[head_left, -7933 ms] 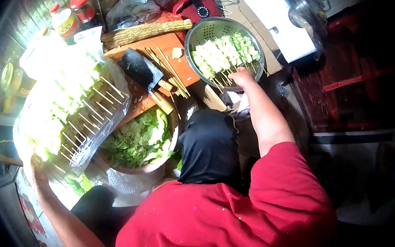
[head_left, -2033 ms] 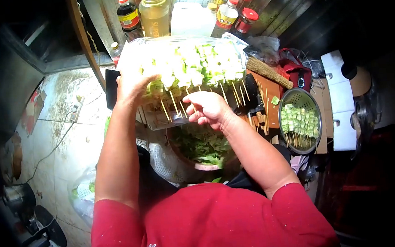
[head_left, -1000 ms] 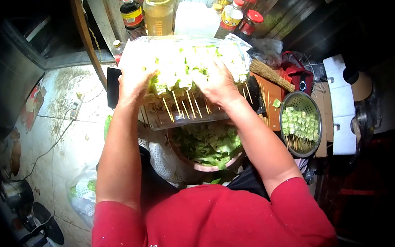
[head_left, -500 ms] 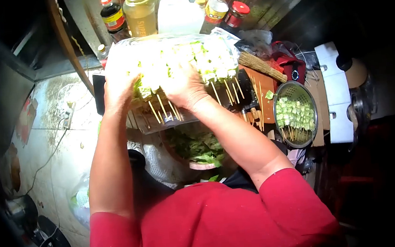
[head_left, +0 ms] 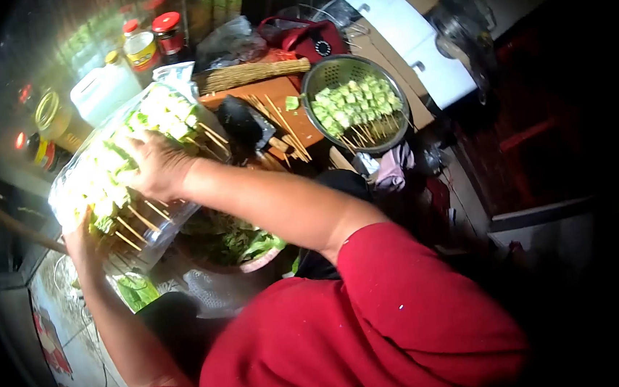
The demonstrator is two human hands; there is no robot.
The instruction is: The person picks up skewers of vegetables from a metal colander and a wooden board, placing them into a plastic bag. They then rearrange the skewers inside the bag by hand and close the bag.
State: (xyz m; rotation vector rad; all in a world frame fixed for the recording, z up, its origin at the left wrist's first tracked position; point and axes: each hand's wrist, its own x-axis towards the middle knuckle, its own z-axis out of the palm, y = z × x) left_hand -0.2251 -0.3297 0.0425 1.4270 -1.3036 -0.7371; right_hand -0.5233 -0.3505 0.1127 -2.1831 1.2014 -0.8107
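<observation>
Rows of vegetable skewers (head_left: 134,138), pale green pieces on thin wooden sticks, fill a clear plastic box (head_left: 157,238) at the left. The stick ends point toward me. My right hand (head_left: 162,167) is closed on the skewers near the middle of the row, thumb and fingers among the green pieces. At the row's left end, my left hand (head_left: 80,237) holds the skewers; its fingers are partly lost in glare and behind the pieces. More skewers (head_left: 357,106) lie in a metal colander (head_left: 401,132) to the right.
A bowl (head_left: 260,261) of leafy greens sits below the box. Bottles, a white jug (head_left: 105,89) and a red-lidded jar (head_left: 168,36) stand behind. An orange board (head_left: 279,90) bears loose sticks and a dark object. A straw brush (head_left: 253,74) lies behind it.
My view has turned to the right, so the box, hands and bottles appear farther left and tilted. The colander now shows nearer the middle. Both hands stay at the skewers.
</observation>
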